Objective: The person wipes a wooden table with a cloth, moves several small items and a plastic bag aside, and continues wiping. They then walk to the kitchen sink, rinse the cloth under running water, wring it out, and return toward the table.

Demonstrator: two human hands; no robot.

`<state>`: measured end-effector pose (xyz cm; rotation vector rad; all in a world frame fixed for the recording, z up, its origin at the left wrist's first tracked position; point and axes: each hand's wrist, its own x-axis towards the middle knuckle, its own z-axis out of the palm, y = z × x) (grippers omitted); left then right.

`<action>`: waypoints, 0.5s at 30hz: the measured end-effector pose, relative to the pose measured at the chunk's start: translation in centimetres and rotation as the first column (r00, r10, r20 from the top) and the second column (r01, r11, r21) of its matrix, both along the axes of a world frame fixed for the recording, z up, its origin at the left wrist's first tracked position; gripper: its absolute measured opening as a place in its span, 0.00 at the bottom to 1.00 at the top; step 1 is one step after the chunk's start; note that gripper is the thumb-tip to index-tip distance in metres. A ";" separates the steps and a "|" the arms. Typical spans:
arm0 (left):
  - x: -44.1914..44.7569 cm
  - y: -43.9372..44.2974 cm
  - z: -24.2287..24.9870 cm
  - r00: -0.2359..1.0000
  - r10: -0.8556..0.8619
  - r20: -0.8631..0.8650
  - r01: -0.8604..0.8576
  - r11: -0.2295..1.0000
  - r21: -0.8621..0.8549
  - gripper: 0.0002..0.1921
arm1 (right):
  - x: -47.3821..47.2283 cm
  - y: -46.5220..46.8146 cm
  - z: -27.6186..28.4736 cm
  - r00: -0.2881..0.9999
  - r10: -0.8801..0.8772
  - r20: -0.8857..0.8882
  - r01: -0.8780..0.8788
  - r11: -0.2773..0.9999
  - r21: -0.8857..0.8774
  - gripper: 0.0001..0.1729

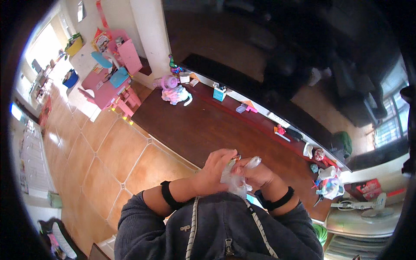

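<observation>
Close in front of my chest, both hands hold a crumpled piece of clear plastic, possibly a small bag (236,186). My left hand (210,170) has its fingers curled over the left side of the plastic. My right hand (261,175) pinches the other side, and a clear bit sticks up beside its thumb. A small orange and silver spot shows between the hands, too small to tell what it is. Fingers hide part of the plastic. Below the hands lies the dark wooden top of a low cabinet (185,126).
A large television (276,48) rises behind the cabinet. Along its base are a fluffy pastel item (175,95), a teal box (219,92), a power strip (278,119) and a filled plastic bag (331,187). A pink child's desk (100,86) stands on the tiled floor (123,149) at left.
</observation>
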<state>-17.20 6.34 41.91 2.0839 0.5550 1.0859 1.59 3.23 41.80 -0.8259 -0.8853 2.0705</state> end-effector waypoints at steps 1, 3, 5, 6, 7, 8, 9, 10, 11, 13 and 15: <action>0.2 -0.3 0.1 0.993 -0.024 -0.119 0.018 0.999 -0.051 0.35 | 0.5 0.1 0.4 0.997 0.012 0.083 -0.019 0.996 0.089 0.14; 0.3 -0.6 0.3 0.928 -0.110 -0.357 0.050 0.983 -0.175 0.33 | 1.7 0.2 1.3 0.982 0.035 0.184 -0.083 0.961 0.263 0.12; 0.3 -0.4 0.5 0.914 -0.096 -0.395 0.057 0.992 -0.110 0.27 | 2.8 0.2 2.1 0.919 -0.031 0.394 -0.189 0.841 0.506 0.14; 0.3 -0.3 0.6 0.922 -0.153 -0.356 0.071 0.970 -0.232 0.26 | 3.3 0.0 2.3 0.867 -0.158 0.473 -0.204 0.754 0.625 0.15; 0.4 -0.3 0.7 0.927 -0.205 -0.313 0.097 0.939 -0.329 0.25 | 3.7 -0.2 2.5 0.804 -0.287 0.521 -0.237 0.648 0.724 0.15; 0.9 -0.4 0.8 0.947 -0.251 -0.202 0.143 0.889 -0.435 0.22 | 3.9 -0.3 2.6 0.683 -0.483 0.548 -0.316 0.480 0.818 0.15; 1.4 -0.5 0.9 0.951 -0.281 -0.127 0.155 0.791 -0.592 0.20 | 4.1 -0.5 2.6 0.626 -0.587 0.513 -0.325 0.401 0.856 0.14; 1.9 -0.6 1.1 0.951 -0.308 -0.040 0.189 0.675 -0.713 0.19 | 4.1 -0.7 2.6 0.571 -0.666 0.480 -0.355 0.327 0.876 0.13; 2.5 -0.7 1.3 0.947 -0.318 0.050 0.225 0.542 -0.809 0.17 | 4.2 -0.9 2.5 0.515 -0.764 0.389 -0.366 0.215 0.906 0.13; 4.1 -1.5 1.4 0.962 -0.261 0.082 0.206 0.492 -0.846 0.16 | 4.4 -1.2 2.1 0.512 -0.802 0.306 -0.370 0.116 0.922 0.11; 4.8 -1.8 1.8 0.954 -0.278 0.116 0.238 0.459 -0.856 0.16 | 4.9 -1.6 1.7 0.520 -0.821 0.237 -0.368 0.035 0.929 0.10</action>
